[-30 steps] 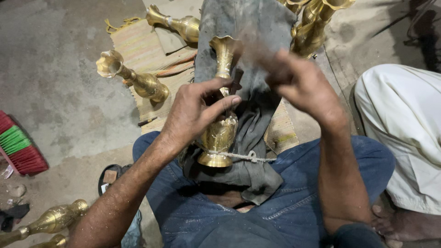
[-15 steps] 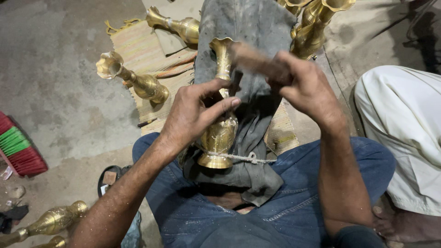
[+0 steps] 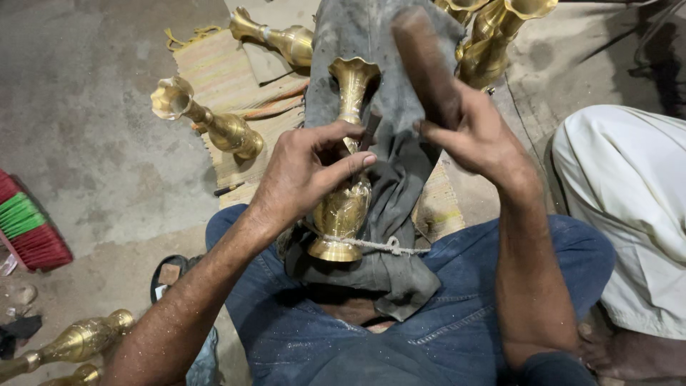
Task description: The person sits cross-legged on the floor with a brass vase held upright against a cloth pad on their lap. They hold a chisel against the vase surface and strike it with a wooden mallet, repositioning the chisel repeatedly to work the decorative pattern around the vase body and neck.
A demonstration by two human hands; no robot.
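Brass engraved vase [image 3: 348, 207] lies on grey cloth [image 3: 400, 236] across the lap. Left hand [image 3: 304, 175] clamps a thin chisel [image 3: 368, 132] against it; right hand [image 3: 475, 136] grips a wooden mallet [image 3: 425, 64].

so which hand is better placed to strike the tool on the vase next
The right hand, probably. It already grips the wooden mallet, raised above the brass vase. The left hand is busy pinching a small dark tool against the vase's neck, steadying it.

Honestly, no packages here. No labels or signs either. And no screens anywhere on the floor around.
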